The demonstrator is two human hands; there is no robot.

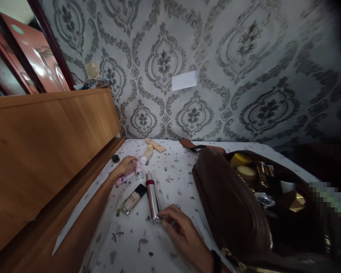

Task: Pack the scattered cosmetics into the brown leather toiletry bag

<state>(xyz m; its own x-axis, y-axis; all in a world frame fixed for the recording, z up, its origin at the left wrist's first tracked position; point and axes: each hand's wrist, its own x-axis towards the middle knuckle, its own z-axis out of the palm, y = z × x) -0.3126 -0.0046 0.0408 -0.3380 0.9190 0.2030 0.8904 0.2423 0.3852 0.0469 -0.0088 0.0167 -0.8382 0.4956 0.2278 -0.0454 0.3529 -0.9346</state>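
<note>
My left hand (127, 165) reaches to the far side of the white patterned sheet, its fingers closed at the top of a small pink and white tube (139, 171). A flat pink pack (124, 178) lies under that wrist. My right hand (184, 229) has its fingers loosely bent and apart, fingertips touching the lower end of a silver cylindrical bottle (152, 199) with a red band. Left of it lies a glass foundation bottle (133, 200) with a black cap. Beyond the left hand are a pale tube (146, 156) and a long peach-coloured box (155, 145).
An unzipped dark brown bag (216, 201) with several cosmetics inside stands on the right, its brown strap (187, 144) behind it. A small black round pot (115, 158) lies near the wooden panel (59, 140) on the left. A patterned wall (165, 110) rises behind.
</note>
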